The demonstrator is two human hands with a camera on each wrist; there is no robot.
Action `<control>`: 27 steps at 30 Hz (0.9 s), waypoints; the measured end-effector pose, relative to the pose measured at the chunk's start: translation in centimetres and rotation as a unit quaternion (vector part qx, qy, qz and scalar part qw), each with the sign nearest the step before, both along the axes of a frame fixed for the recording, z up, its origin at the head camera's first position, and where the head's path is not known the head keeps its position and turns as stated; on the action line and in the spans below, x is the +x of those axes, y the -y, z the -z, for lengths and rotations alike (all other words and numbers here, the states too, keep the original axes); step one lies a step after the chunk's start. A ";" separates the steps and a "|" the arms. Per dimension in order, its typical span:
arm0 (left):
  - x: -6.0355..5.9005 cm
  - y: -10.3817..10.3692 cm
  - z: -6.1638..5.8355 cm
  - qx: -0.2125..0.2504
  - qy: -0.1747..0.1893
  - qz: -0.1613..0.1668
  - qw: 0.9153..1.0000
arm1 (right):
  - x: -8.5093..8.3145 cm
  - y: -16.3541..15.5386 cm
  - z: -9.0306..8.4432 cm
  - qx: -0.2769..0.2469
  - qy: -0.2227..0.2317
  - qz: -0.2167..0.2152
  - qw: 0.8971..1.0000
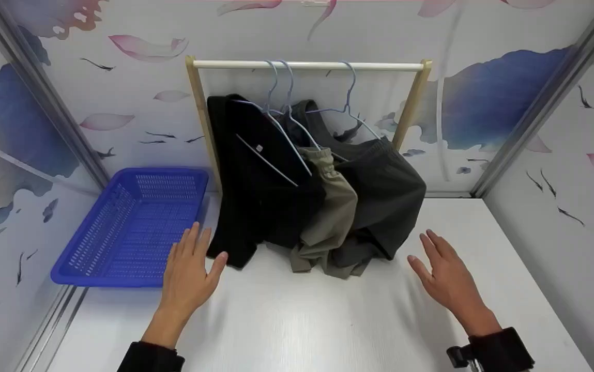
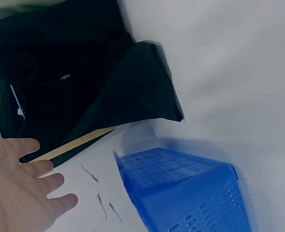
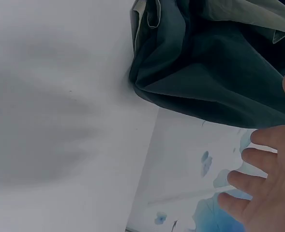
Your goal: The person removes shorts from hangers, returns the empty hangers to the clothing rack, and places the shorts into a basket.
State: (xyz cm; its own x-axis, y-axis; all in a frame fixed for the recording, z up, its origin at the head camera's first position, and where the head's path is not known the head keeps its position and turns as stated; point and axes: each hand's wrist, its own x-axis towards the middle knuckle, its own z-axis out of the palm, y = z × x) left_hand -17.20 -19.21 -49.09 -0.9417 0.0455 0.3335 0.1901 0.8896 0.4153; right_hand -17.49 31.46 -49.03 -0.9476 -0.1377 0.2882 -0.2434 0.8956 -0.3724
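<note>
Hovering both hands flat and empty over the worktop (image 1: 297, 320), I see my left hand (image 1: 189, 274) almost touching the hem of the black garment (image 1: 255, 181), which hangs straight down ahead, while my right hand (image 1: 444, 279) sits near the dark grey shorts (image 1: 384, 201).

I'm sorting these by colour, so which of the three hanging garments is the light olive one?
The middle garment, hanging between the black one on the left and the dark grey one on the right.
</note>
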 end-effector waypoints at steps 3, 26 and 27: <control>0.1 -0.2 -0.1 0.013 -0.009 0.002 1.000 | 0.2 0.5 -0.4 -0.025 -0.012 0.008 1.000; -0.2 -1.5 -1.0 0.110 -0.037 0.027 0.993 | 0.2 4.4 -2.3 -0.085 -0.206 -0.083 0.971; -0.2 -1.6 -1.0 0.111 -0.039 0.027 0.993 | 0.1 4.6 -2.3 -0.091 -0.211 -0.090 0.969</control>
